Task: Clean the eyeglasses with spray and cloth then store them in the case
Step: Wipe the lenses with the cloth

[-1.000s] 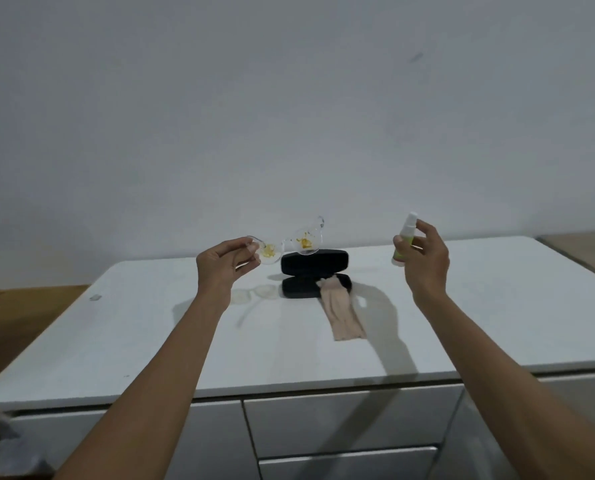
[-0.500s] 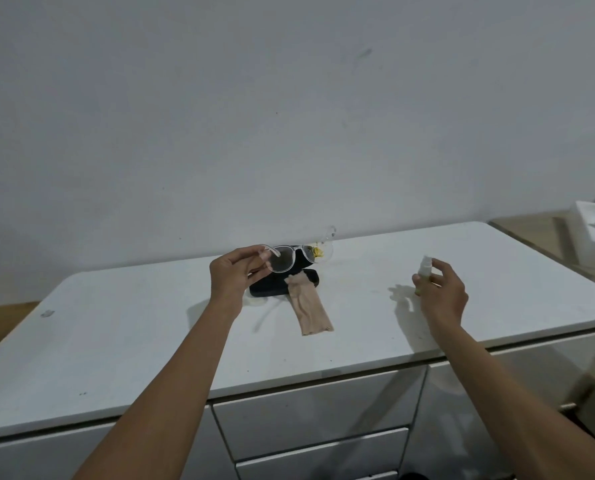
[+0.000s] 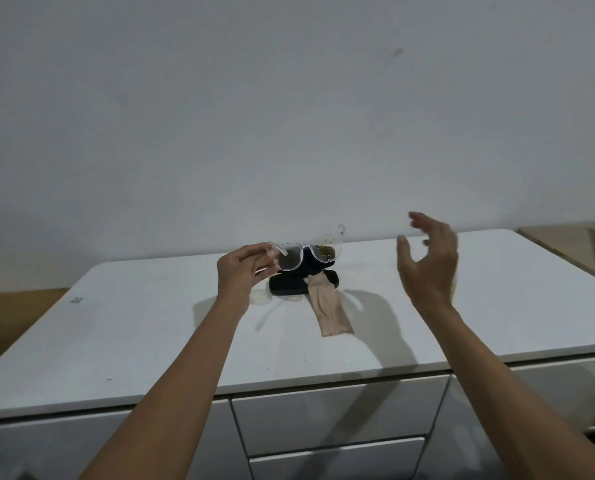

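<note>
Drawers [image 3: 337, 415]: white drawer fronts fill the nearest part of the view, directly under the front edge of the counter.
Forearms: two bare forearms reach up from the bottom edge of the view, over the drawers and above the counter.
Counter [image 3: 143, 341]: a white top, with shadows of both arms and of the glasses lying across its middle.
Cloth [image 3: 329, 308]: a beige strip lying flat on the counter between the two arms, its far end touching the case, its near end pointing toward the person.
Left hand [image 3: 242, 275]: raised above the counter, thumb and fingers pinched on the left end of the eyeglasses, grasping them in the air.
Right hand [image 3: 431, 261]: raised above the counter to the right of the cloth, fingers spread and loosely curled, thumb apart from them, palm holding nothing; motion-blurred.
Spray bottle [image 3: 454, 289]: only a thin yellow-green sliver shows just past the right edge of the right wrist; the rest is hidden, so whether it stands on the counter cannot be told.
Case [image 3: 289, 285]: a black eyeglass case lying on the counter behind the cloth, below and behind the held glasses; whether its lid is up cannot be told.
Eyeglasses [image 3: 306, 254]: clear-framed, held in the air over the case, lenses facing the person, with a yellow-brown smear on the right-side lens and the far temple sticking up.
Wall [image 3: 289, 116]: plain pale grey, rising behind the counter.
</note>
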Motion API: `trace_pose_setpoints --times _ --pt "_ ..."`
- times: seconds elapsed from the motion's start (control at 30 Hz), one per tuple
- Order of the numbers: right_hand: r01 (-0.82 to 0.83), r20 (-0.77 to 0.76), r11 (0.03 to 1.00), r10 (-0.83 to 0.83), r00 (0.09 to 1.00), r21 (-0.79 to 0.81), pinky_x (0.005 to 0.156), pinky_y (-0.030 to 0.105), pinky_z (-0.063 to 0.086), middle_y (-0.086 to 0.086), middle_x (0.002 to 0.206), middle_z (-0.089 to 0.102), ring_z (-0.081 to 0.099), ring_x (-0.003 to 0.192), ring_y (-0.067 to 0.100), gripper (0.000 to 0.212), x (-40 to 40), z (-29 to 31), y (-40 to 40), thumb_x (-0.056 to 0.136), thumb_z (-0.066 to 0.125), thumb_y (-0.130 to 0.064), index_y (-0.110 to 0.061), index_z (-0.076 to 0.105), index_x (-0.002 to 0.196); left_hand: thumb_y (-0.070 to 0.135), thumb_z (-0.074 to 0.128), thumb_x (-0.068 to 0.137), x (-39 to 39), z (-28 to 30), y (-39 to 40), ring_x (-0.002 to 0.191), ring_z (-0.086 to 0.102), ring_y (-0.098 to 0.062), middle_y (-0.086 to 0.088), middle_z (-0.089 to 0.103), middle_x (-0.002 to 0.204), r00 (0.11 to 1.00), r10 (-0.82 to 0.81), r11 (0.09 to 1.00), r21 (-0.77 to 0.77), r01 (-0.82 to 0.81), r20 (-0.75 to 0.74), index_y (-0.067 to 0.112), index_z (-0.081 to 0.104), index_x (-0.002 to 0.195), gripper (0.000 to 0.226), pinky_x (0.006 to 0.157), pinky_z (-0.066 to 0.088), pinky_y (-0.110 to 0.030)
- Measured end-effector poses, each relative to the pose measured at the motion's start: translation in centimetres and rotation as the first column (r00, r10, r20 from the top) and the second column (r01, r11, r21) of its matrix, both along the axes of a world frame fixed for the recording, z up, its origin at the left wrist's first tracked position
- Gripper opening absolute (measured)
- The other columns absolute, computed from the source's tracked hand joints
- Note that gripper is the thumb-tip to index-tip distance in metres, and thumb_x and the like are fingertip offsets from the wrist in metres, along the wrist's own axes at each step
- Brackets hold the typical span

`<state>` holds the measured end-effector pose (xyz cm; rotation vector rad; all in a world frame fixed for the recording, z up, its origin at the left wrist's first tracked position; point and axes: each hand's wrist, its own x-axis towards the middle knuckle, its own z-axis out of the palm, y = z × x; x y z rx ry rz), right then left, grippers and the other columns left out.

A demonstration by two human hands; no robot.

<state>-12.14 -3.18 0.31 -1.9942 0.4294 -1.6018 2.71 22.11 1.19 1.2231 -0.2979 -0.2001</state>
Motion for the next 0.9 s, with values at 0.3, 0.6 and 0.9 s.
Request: trace_pose_setpoints --times 0.3,0.6,0.9 --pt "-0.419 -0.623 0.866 0.490 0.610 0.271 0.085 0.034 0.057 -0.006 0.092 0.075 0.070 0.086 0.015 0.026 4.5 -2.6 5.3 0.084 0.071 -0.012 -0.026 0.077 0.106 -0.007 0.074 0.084 1.5 -1.0 4.3 0.078 0.072 -0.026 -0.014 0.077 0.088 0.996 0.083 0.996 -0.017 -0.083 -0.016 -0.002 0.076 0.090 0.008 0.076 0.064 -0.032" --pt "-0.431 -0.977 0.902 0.064 0.205 -0.031 0.092 0.035 0.054 0.000 0.121 0.071 0.064 0.111 0.025 0.031 5.7 -2.6 6.4 0.092 0.061 -0.028 -0.035 0.075 0.119 -0.006 0.076 0.083 2.2 -2.5 7.2 0.080 0.071 -0.030 -0.023 0.074 0.099 0.990 0.140 0.990 0.006 -0.140 -0.031 -0.007 0.075 0.098 0.015 0.077 0.064 -0.033" --pt "-0.365 -0.899 0.928 0.222 0.378 0.076 0.060 0.019 0.037 -0.002 0.076 0.076 0.061 0.071 0.014 0.014 5.8 -4.3 6.0 0.091 0.073 -0.025 -0.027 0.084 0.083 -0.006 0.077 0.082 1.9 -2.5 7.0 0.080 0.071 -0.029 -0.012 0.076 0.090 0.989 0.138 0.990 -0.005 -0.139 -0.055 -0.006 0.076 0.093 0.012 0.077 0.064 -0.032"
